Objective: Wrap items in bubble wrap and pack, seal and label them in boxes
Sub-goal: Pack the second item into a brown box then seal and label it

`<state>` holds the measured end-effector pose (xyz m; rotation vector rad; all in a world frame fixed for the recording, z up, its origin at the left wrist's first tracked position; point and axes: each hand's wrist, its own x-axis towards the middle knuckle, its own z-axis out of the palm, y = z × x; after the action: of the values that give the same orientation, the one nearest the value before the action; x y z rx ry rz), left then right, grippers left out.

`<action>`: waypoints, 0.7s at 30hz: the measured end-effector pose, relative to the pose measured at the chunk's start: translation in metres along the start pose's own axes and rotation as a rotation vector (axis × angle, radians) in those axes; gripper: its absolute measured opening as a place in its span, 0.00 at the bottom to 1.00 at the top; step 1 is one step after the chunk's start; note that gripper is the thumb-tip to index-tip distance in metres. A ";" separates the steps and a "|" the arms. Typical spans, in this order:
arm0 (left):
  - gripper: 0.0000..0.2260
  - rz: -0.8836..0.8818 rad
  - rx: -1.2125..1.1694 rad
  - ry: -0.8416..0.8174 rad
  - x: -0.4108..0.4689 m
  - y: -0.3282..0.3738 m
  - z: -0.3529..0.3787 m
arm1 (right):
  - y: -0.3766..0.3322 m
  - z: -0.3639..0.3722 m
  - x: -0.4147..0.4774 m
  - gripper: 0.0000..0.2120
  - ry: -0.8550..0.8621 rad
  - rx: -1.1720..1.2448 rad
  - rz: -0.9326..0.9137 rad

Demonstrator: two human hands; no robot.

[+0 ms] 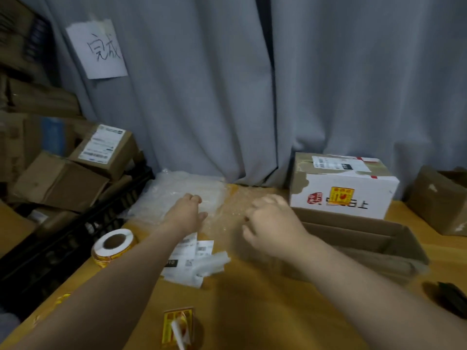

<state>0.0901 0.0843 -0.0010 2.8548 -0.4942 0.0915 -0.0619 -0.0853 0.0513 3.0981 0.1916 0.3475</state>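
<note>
Up at the back of the bench (252, 311), by the curtain (227, 97), reaches both arms onto the bubble wrap (177, 193) lying flat there, pinches a clear sheet with curled fingers of the right hand (273, 228), rests the left hand (188, 213) on the pile with fingers bent, grip too blurred to tell.

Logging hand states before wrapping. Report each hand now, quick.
Left hand: fingers curled on the bubble wrap; whether it grips cannot be told.
Right hand: blurred, fingers curled over the bubble wrap; grip cannot be told.
</note>
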 end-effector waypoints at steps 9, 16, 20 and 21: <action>0.09 -0.082 0.013 -0.100 0.045 -0.028 0.033 | -0.019 0.077 0.079 0.20 -0.351 0.257 0.279; 0.08 -0.252 -0.679 0.078 0.048 -0.045 0.022 | -0.008 0.095 0.087 0.22 -0.285 0.317 0.403; 0.04 -0.222 -0.788 0.362 0.040 -0.042 -0.013 | -0.009 0.091 0.084 0.25 -0.230 0.567 0.490; 0.04 -0.179 -0.845 0.441 0.036 -0.038 -0.024 | -0.012 0.086 0.084 0.25 -0.147 0.679 0.495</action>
<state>0.1367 0.1136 0.0168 1.9555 -0.1251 0.3701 0.0370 -0.0638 -0.0141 3.7899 -0.5979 0.0504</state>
